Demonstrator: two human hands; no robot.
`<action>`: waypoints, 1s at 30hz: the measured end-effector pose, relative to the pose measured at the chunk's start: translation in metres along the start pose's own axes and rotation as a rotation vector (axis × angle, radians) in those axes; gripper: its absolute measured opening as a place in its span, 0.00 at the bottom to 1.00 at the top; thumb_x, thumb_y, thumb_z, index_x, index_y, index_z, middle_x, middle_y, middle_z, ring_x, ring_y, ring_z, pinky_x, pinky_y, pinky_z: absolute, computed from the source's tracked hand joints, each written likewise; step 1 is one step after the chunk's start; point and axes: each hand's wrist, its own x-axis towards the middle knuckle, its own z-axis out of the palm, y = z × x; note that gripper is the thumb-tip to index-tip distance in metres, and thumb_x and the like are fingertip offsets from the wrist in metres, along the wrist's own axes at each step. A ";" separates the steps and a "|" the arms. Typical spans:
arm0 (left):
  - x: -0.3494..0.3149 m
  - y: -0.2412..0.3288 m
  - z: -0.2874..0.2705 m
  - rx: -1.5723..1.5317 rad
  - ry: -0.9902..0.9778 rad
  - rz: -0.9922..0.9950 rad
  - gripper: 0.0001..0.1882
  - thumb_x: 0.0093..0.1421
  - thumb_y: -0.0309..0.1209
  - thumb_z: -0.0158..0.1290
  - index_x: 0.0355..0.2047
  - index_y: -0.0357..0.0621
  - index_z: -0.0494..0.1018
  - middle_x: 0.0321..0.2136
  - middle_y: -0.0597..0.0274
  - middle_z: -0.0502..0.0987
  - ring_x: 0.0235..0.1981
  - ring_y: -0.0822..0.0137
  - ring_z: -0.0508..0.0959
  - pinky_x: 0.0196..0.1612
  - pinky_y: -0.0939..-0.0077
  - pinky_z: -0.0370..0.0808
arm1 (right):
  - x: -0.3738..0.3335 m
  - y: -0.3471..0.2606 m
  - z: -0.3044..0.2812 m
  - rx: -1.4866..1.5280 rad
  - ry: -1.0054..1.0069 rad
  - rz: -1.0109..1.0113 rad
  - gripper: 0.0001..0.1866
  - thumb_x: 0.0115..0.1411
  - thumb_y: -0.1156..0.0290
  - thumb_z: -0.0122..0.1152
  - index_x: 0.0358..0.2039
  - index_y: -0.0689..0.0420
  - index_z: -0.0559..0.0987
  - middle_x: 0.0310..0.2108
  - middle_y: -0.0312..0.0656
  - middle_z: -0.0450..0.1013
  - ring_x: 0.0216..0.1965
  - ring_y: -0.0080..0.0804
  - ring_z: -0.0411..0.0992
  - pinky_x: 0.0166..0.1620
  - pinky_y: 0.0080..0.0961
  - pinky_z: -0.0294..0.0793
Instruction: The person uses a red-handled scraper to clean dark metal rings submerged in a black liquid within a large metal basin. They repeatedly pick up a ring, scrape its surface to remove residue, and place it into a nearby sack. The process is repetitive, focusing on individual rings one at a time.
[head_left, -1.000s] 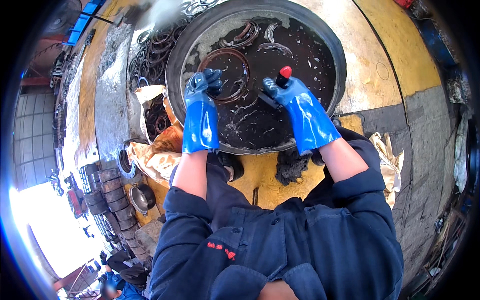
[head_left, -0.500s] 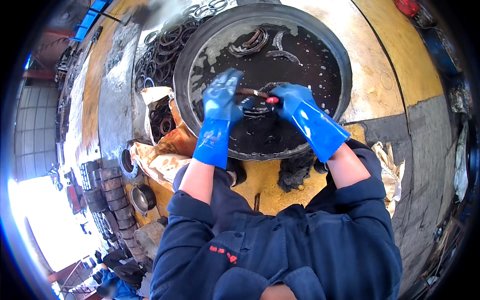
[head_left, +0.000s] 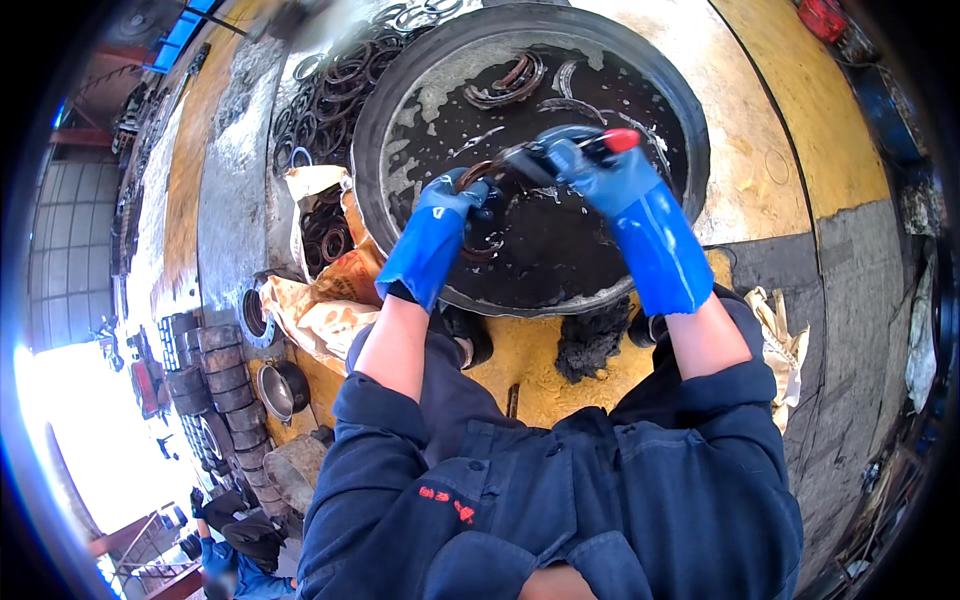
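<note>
By the L hand point(head_left: 448, 200), fingers curled, a brown ring point(head_left: 472, 177) is pinched over the tub point(head_left: 368, 140); by the R hand point(head_left: 592, 182), fingers wrapped, a blurred red-ended tool point(head_left: 621, 140) is held, ring contact unclear. Working the ring w/ the tool is prob. the step in hand, so a firm hold is called for next. Beyond, curved pieces point(head_left: 568, 104) are seen in the tub, more rings point(head_left: 340, 90) piled to its L.

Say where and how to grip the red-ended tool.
Take the tool just short of its red end, probably from the right, fingers wrapped as the right hand has it. It lies roughly crosswise: red end out right, the dark, blurred far end pointing left toward the ring in the left hand, so best left free.
</note>
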 end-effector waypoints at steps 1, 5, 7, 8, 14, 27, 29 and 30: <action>0.005 -0.010 -0.004 -0.086 -0.027 0.020 0.13 0.66 0.31 0.55 0.49 0.42 0.78 0.37 0.64 0.83 0.32 0.74 0.80 0.35 0.79 0.76 | -0.001 -0.001 0.010 -0.092 -0.073 -0.117 0.13 0.63 0.67 0.67 0.45 0.57 0.84 0.40 0.39 0.82 0.41 0.26 0.79 0.48 0.25 0.78; 0.002 -0.009 0.010 -0.315 0.012 -0.033 0.12 0.65 0.30 0.56 0.47 0.40 0.78 0.35 0.65 0.82 0.29 0.76 0.77 0.27 0.82 0.69 | -0.003 0.011 0.030 -0.467 -0.071 -0.443 0.14 0.58 0.64 0.69 0.45 0.49 0.84 0.41 0.42 0.82 0.42 0.42 0.80 0.47 0.32 0.80; -0.004 0.011 0.015 -0.246 0.108 -0.171 0.16 0.63 0.24 0.57 0.52 0.37 0.75 0.38 0.58 0.84 0.31 0.73 0.79 0.32 0.82 0.76 | 0.006 0.031 0.023 -0.467 0.023 -0.417 0.14 0.58 0.64 0.68 0.45 0.48 0.84 0.41 0.41 0.82 0.43 0.40 0.80 0.47 0.31 0.80; -0.001 0.012 0.017 -0.286 0.086 -0.180 0.16 0.64 0.25 0.57 0.51 0.37 0.75 0.38 0.58 0.84 0.29 0.74 0.78 0.31 0.84 0.74 | 0.008 0.043 0.015 -0.472 0.074 -0.404 0.13 0.59 0.64 0.68 0.45 0.47 0.84 0.41 0.40 0.82 0.43 0.39 0.80 0.47 0.30 0.80; 0.000 0.011 -0.002 -0.403 0.076 -0.083 0.14 0.65 0.26 0.56 0.50 0.37 0.74 0.38 0.57 0.85 0.20 0.80 0.69 0.24 0.89 0.65 | -0.002 0.037 0.015 -0.377 0.119 0.231 0.16 0.62 0.54 0.61 0.41 0.53 0.84 0.35 0.43 0.82 0.40 0.39 0.81 0.45 0.31 0.78; 0.003 0.002 -0.019 -0.343 0.191 -0.050 0.20 0.64 0.26 0.54 0.56 0.40 0.70 0.42 0.52 0.84 0.23 0.75 0.75 0.23 0.86 0.64 | -0.019 0.050 0.011 -0.741 0.059 0.434 0.20 0.60 0.48 0.62 0.42 0.49 0.84 0.38 0.45 0.82 0.41 0.47 0.80 0.47 0.36 0.78; 0.000 0.004 -0.015 -0.312 0.202 -0.079 0.19 0.64 0.26 0.54 0.56 0.40 0.70 0.42 0.53 0.84 0.24 0.76 0.75 0.24 0.85 0.64 | -0.012 0.052 0.011 -0.663 0.059 0.286 0.18 0.61 0.51 0.63 0.44 0.49 0.84 0.38 0.45 0.82 0.42 0.46 0.80 0.48 0.35 0.78; 0.000 0.003 -0.013 -0.311 0.160 -0.084 0.19 0.64 0.26 0.54 0.55 0.40 0.70 0.42 0.54 0.84 0.25 0.76 0.75 0.24 0.85 0.64 | -0.009 0.050 0.012 -0.624 0.060 0.214 0.17 0.61 0.53 0.63 0.45 0.49 0.83 0.39 0.45 0.82 0.42 0.46 0.80 0.48 0.34 0.78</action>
